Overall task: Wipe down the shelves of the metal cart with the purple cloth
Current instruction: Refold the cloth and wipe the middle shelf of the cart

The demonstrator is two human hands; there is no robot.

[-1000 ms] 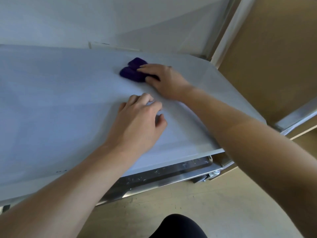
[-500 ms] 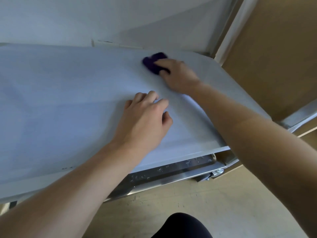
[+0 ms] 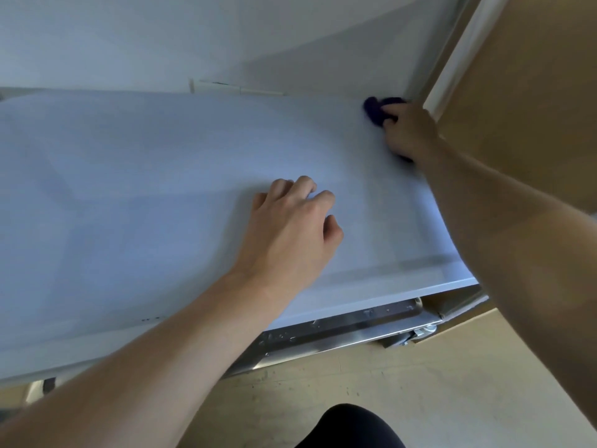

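The cart's top shelf (image 3: 135, 195) is a wide pale blue-grey surface that fills most of the view. My right hand (image 3: 408, 132) presses the purple cloth (image 3: 376, 109) onto the shelf's far right corner; most of the cloth is bunched under the fingers and palm. My left hand (image 3: 290, 227) rests palm down on the shelf nearer the front edge, fingers curled, holding nothing. Below the front edge a lower metal shelf (image 3: 339, 328) shows, with water droplets on it.
A white wall (image 3: 226, 37) runs along the back of the shelf. A brown wooden panel (image 3: 523, 92) with a white frame stands at the right. A caster wheel (image 3: 416, 334) sits under the cart's right corner. Beige floor lies below, with my dark-clothed knee (image 3: 352, 428).
My right hand has slid the purple cloth from the shelf's middle back to its far right corner. My left hand has stayed pressed on the shelf.
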